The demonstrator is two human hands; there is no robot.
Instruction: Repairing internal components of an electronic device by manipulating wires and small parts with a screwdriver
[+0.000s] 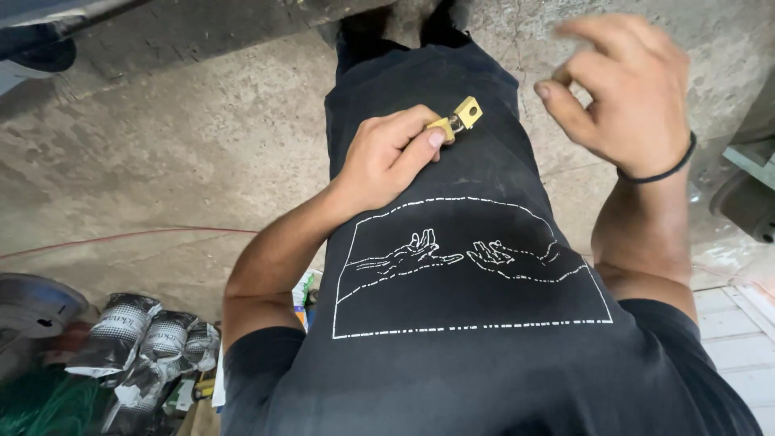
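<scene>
My left hand (pixel 389 153) is closed around a small brass-coloured metal fitting (pixel 458 119), pinched between thumb and forefinger, with its square tab sticking out to the right. The hand rests in front of my black shirt (pixel 476 339), which has a white line drawing on it. My right hand (pixel 626 85) hovers to the right of the fitting, fingers bent and apart, blurred, holding nothing that I can see. A black band sits on that wrist.
A concrete floor (pixel 186 161) lies below, with a thin red cable (pixel 121 236) across it. Several black-and-white wrapped packs (pixel 145 339) and green cord (pixel 48 404) lie at the lower left. A grey metal part (pixel 747 190) is at the right edge.
</scene>
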